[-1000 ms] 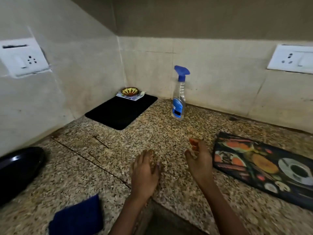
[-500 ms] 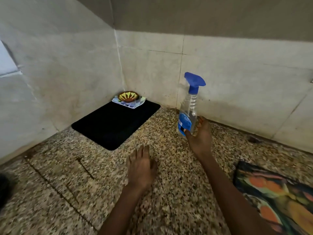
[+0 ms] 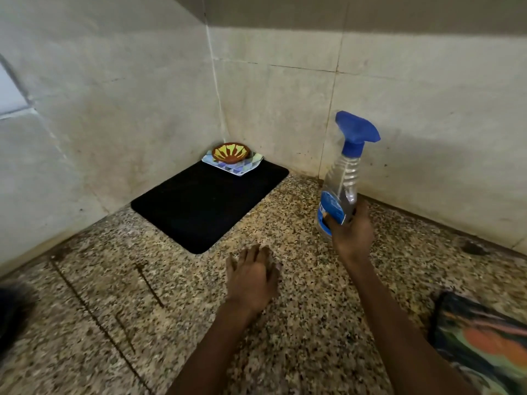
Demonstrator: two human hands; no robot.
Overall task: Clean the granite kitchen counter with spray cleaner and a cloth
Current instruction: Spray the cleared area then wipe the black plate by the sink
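A: Status, early stage. Right hand [image 3: 352,238] has its grip closed around the lower body of the spray bottle [image 3: 339,195], over the label. The bottle's base reads as just clear of the granite table [image 3: 285,323], though the hand hides the contact.

B: Anything sprayed?

A: No wet film or droplets visible on the stone, so my judgement is no. No cloth in view. Spraying and wiping are both left.

B: Left hand?

A: Left hand [image 3: 252,283] lies flat, palm down on the table, fingers extended, holding nothing. It sits below and to the left of the grip.

B: Bottle orientation?

A: Long axis near vertical, top leaning slightly right. Blue trigger head [image 3: 356,129] is directly above the grip; its wider end juts right, but I cannot tell which end is the nozzle.

B: Obstacles?

A: Black mat [image 3: 208,203] lies left of the grip, with a painted bowl [image 3: 231,155] on a small patterned plate [image 3: 242,168] at its far corner. Printed placemat [image 3: 484,352] below right of the grip.
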